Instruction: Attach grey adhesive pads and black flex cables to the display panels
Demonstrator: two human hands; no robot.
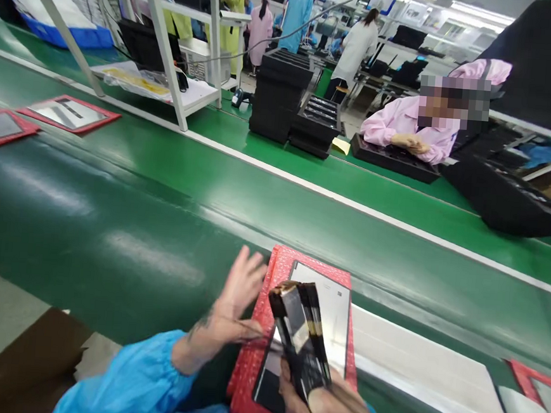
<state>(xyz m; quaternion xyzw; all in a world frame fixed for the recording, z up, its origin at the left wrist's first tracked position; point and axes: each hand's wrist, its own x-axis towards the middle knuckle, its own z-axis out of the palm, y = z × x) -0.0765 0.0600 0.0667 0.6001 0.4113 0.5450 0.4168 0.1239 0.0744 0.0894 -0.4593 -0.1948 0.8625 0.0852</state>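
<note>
My right hand (317,401) grips a bundle of thin black packs (300,339) with gold-brown edges and a pale label, held up at a tilt. They look like flat battery packs, but their exact kind is unclear. Behind them lies a flat silver-grey panel (338,313) with a dark lower part, resting on red bubble-wrap sheeting (278,264). My left hand (239,299) is at the left edge of that sheeting, fingers spread. Its thumb points toward the packs and is blurred, as is a thin dark line by it. The bundle hides part of the panel.
A green conveyor (160,223) crosses the view, with a white metal strip (425,364) to the right. More panels on red wrap (68,114) lie at left. Black trays (281,95) are stacked across the line, where a person in pink (406,121) sits. A cardboard box (25,358) stands lower left.
</note>
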